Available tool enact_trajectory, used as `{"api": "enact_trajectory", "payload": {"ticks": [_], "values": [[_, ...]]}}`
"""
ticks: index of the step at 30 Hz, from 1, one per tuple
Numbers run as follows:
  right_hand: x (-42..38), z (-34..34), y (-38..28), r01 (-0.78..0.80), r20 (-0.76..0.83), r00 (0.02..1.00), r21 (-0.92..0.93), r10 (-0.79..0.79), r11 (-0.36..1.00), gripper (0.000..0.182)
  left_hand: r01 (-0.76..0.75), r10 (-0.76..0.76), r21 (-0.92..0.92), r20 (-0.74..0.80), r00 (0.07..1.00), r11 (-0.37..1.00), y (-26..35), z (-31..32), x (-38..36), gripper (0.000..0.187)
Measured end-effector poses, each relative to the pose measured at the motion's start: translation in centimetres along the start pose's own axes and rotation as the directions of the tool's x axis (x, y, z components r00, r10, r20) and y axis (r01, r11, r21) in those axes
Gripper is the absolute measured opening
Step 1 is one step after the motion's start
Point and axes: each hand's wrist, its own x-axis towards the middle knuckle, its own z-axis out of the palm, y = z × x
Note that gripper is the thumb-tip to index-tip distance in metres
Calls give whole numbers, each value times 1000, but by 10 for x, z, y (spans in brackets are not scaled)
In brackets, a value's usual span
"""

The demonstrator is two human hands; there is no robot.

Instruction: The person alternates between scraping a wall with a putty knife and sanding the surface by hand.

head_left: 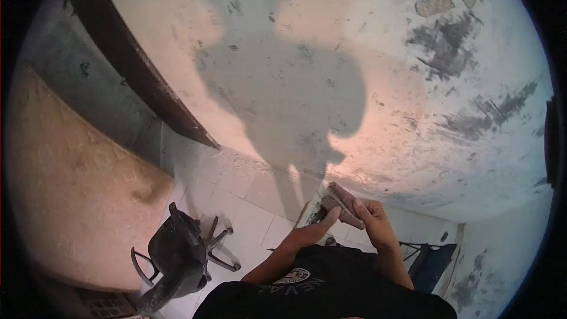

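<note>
Near the lower middle of the head view, both of my hands are together in front of my black shirt. My left hand [316,229] is closed around a flat piece with a pale, rough face and a dark patch [310,212]. Its thumb lies over the near side. My right hand [376,222] grips a brownish block-like piece [347,203], fingers wrapped on its right side. The two pieces touch or overlap between my hands. What exactly they are is too small to tell.
A scuffed wall [378,82] with my shadow rises ahead. At left are a tan mattress-like panel [82,189], a dark door edge [136,59] and a black wheeled chair [180,248] on the tiled floor [236,218]. A dark folding item [431,266] stands right.
</note>
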Motion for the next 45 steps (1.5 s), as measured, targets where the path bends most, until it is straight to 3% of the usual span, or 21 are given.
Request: {"api": "enact_trajectory", "payload": {"ticks": [2, 4, 6, 8, 10, 12, 15, 19, 21, 26, 30, 32, 33, 34, 36, 37, 38, 40, 41, 44, 45], "values": [[0, -13, 7, 2, 38, 999, -69, 1, 998, 43, 114, -116, 44, 48, 992, 992, 3, 6, 0, 9], [-4, -17, 3, 64, 18, 998, -192, -62, 979, 31, 243, -243, 82, -17, 970, 967, 0, 17, 0, 7], [-5, -14, -6, 512, 25, 769, -621, -639, 593, 26, -69, 86, -156, 104, 991, 985, -27, 23, 6, 9], [-12, -16, -4, 510, 44, 772, -637, -634, 578, 39, -199, 211, -95, 143, 967, 975, -46, 26, 10, 12], [-16, -22, 4, 594, 73, 624, -692, -778, 411, 34, -92, 108, -121, 139, 984, 988, -56, 38, 6, 15], [-17, -30, 5, 619, 42, 584, -669, -810, 412, 31, -95, 108, -97, 144, 984, 991, -55, 46, 6, 18], [-19, -45, 2, 542, 24, 715, -651, -699, 532, 24, -141, 138, 28, 74, 988, 990, -42, 60, 5, 26], [-18, -56, 1, 525, -31, 737, -604, -675, 600, 14, -132, 132, 46, -5, 991, 990, -60, 67, 3, 19], [-18, -56, 0, 393, -66, 883, -440, -465, 808, 14, -107, 108, 120, -6, 994, 987, -59, 68, 0, 23], [-15, -46, -11, 401, 16, 890, -504, -456, 765, 12, -117, 114, 207, 26, 993, 971, -54, 64, -2, 39], [0, -36, -12, 212, 99, 977, -577, -190, 789, 23, -144, 124, 171, 119, 985, 975, -53, 45, -9, 45], [17, -17, -9, 182, 121, 976, -4, -180, 983, 27, 26, -27, 142, 5, 1000, 989, -39, 32, -11, 43], [19, -13, -19, 11, 156, 987, 105, -28, 994, 35, -93, 94, 29, -34, 995, 995, -42, 25, -12, 41], [28, -6, -12, 3, 153, 988, 99, -18, 995, 35, -86, 86, 20, -34, 996, 996, -36, 15, -13, 41], [45, 16, -1, 339, 89, 939, -409, -333, 847, 41, -96, 100, 26, -223, 970, 995, -15, -12, -16, 36], [49, 40, -2, 463, -12, 824, -559, -566, 688, 47, 111, -57, 171, -292, 955, 979, -2, -28, -17, 33], [56, 68, -7, 534, -66, 626, -690, -777, 489, 43, 126, -74, 168, -285, 956, 978, -2, -44, -18, 33], [70, 96, 9, 598, 341, 398, -800, -851, -40, 49, 188, -110, 191, -362, 926, 963, -4, -85, -15, 31], [74, 119, 15, 705, 389, 408, -709, -826, 14, 35, 153, -5, 358, -382, 924, 921, -9, -106, -18, 31], [96, 197, 13, 700, 513, 597, -708, -617, 90, 49, 25, 190, 374, -524, 830, 927, -5, -170, -27, 36], [106, 217, 11, 682, 498, 615, -726, -612, 94, 49, 224, -49, 298, -498, 866, 928, -19, -208, -32, 46]]}}
